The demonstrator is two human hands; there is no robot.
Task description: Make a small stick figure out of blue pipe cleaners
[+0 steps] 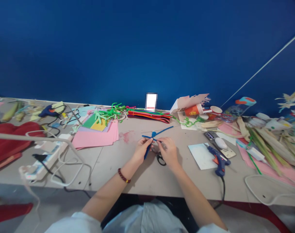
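Blue pipe cleaners [165, 130], joined at a small twisted knot, stick out in several directions between my hands. My left hand [143, 149] pinches them just below the knot, and one strand hangs down past its fingers. On the other side, my right hand [169, 150] has its fingertips closed on a strand close to the knot. Scissors [161, 159] with black handles lie on the table beside and partly under my right hand. Behind the hands lies a bundle of multicoloured pipe cleaners [149, 117].
Pink paper sheets [96, 137] and green pipe-cleaner pieces [108, 113] lie left of centre. A white power strip [49, 158] with looping cables is further left. At right are a blue glue gun [219, 158], a phone [209, 136], a red paper cup [194, 110] and dried husks.
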